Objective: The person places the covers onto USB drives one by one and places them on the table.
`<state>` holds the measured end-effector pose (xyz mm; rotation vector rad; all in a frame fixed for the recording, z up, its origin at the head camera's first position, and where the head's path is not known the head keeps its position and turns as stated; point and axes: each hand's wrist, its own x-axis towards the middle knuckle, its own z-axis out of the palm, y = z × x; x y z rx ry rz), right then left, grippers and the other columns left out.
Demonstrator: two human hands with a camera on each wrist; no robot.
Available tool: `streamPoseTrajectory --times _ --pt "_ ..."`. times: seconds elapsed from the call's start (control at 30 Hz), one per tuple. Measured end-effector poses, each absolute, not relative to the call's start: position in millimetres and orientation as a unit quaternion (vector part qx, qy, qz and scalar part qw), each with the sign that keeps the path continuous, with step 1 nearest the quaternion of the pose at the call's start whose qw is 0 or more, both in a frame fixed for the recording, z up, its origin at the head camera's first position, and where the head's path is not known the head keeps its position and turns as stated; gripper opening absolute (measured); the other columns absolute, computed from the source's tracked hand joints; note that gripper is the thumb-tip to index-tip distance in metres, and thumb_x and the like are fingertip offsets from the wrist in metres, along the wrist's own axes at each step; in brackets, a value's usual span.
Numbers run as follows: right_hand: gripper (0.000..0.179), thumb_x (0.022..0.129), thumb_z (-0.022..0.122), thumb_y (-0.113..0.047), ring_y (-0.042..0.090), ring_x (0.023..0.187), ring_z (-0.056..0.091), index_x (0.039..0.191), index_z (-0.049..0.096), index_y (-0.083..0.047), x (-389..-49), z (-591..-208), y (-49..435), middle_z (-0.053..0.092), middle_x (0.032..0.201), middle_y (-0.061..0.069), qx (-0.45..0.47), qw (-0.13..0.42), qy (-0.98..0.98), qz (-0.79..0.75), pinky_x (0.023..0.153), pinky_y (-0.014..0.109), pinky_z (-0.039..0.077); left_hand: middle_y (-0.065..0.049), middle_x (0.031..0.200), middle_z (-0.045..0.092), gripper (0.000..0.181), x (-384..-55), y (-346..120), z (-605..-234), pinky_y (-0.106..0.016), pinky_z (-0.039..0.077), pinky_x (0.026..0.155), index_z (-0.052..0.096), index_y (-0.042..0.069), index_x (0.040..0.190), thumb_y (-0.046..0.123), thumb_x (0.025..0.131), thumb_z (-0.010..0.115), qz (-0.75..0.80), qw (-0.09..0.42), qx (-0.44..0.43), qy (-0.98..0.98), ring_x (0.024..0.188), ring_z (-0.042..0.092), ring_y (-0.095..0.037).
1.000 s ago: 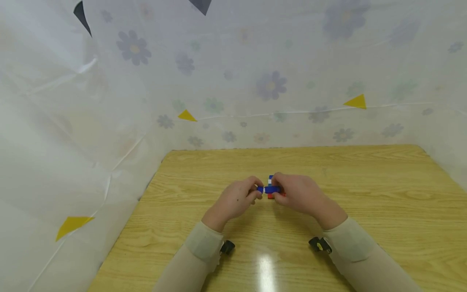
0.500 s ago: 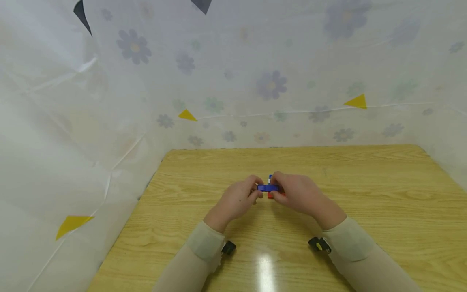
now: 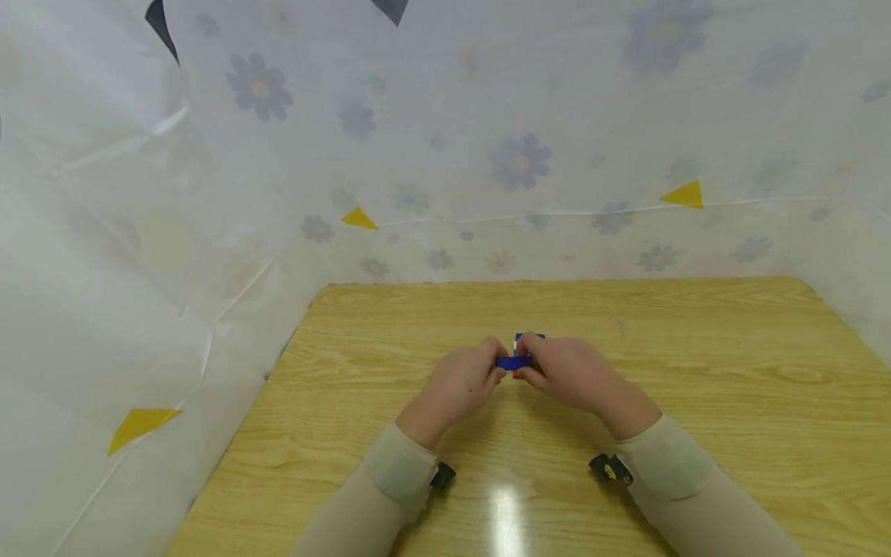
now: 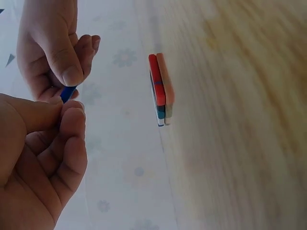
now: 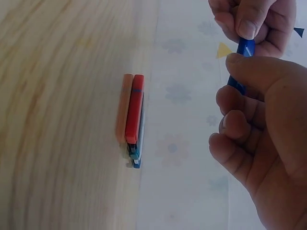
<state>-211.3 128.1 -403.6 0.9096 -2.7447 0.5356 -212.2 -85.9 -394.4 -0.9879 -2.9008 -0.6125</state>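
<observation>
A short blue stick-like piece (image 3: 513, 363) is held level just above the table, one end in each hand. My left hand (image 3: 455, 387) pinches its left end between thumb and fingers. The other end is pinched by my right hand (image 3: 574, 379); both wrist views show the thumbs close together on the blue piece (image 5: 241, 64). What exactly the piece is cannot be told, as fingers cover much of it. Beyond and below the hands lies a low flat object, its red edge (image 5: 135, 108) nearest me, with teal, white and blue parts behind; the right hand partly hides it in the head view.
The wood-grain table (image 3: 390, 317) spreads around the hands and reflects a bright light near its front. Pale flowered sheeting (image 3: 445, 186) hangs at the back and sides, marked with yellow triangles (image 3: 684, 194).
A white gap splitting the blue piece one second ago has disappeared; its two parts now meet. My left hand has shifted slightly right, while the right hand has barely moved.
</observation>
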Motion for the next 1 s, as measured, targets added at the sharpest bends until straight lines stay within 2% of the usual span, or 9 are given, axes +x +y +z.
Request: streamPoseTrajectory --times 0.27,0.43,0.63,0.87,1.0 --pt "0.022 0.095 0.075 -0.024 0.004 0.049 0.04 0.106 0.06 -0.014 -211.4 -405.5 130.0 0.05 0.067 -0.012 0.291 0.093 -0.928 0.213 0.048 0.025 0.038 0.009 0.077 0.055 0.015 -213.3 -83.2 -394.5 -0.022 0.036 0.047 0.055 0.014 0.116 0.025 0.107 0.054 -0.176 0.024 -0.312 -0.933 0.053 0.045 -0.008" --pt "0.018 0.094 0.075 -0.025 0.004 0.049 0.04 0.104 0.062 -0.017 -210.9 -404.8 131.6 0.049 0.066 -0.014 0.296 0.086 -0.929 0.202 0.048 0.025 0.037 0.009 0.074 0.055 0.02 -213.1 -82.9 -393.9 -0.023 0.038 0.046 0.059 0.014 0.12 0.028 0.106 0.057 -0.165 0.0 -0.288 -0.943 0.052 0.047 -0.007" --pt "0.017 0.094 0.075 -0.027 0.007 0.053 0.044 0.099 0.063 -0.017 -215.1 -405.7 135.6 0.051 0.067 -0.011 0.268 0.041 -0.947 0.17 0.05 0.027 0.039 0.01 0.072 0.056 0.035 -213.0 -86.1 -394.1 -0.026 0.041 0.046 0.054 0.018 0.136 0.033 0.105 0.058 -0.188 -0.021 -0.253 -0.949 0.05 0.05 -0.009" --pt "0.016 0.09 0.075 -0.023 0.013 0.062 0.05 0.093 0.062 -0.016 -218.7 -409.7 141.0 0.059 0.076 -0.006 0.224 -0.04 -0.967 0.116 0.058 0.033 0.044 0.011 0.073 0.056 0.033 -213.8 -90.7 -394.5 -0.025 0.042 0.048 0.058 0.018 0.133 0.034 0.104 0.059 -0.19 -0.024 -0.265 -0.945 0.053 0.051 -0.008" --pt "0.017 0.09 0.076 -0.022 0.015 0.063 0.05 0.091 0.061 -0.015 -220.2 -414.0 140.1 0.059 0.077 -0.004 0.212 -0.06 -0.968 0.117 0.061 0.035 0.045 0.011 0.075 0.057 0.032 -214.3 -91.5 -394.7 -0.025 0.042 0.05 0.06 0.017 0.13 0.035 0.104 0.059 -0.186 -0.032 -0.27 -0.944 0.055 0.051 -0.008"
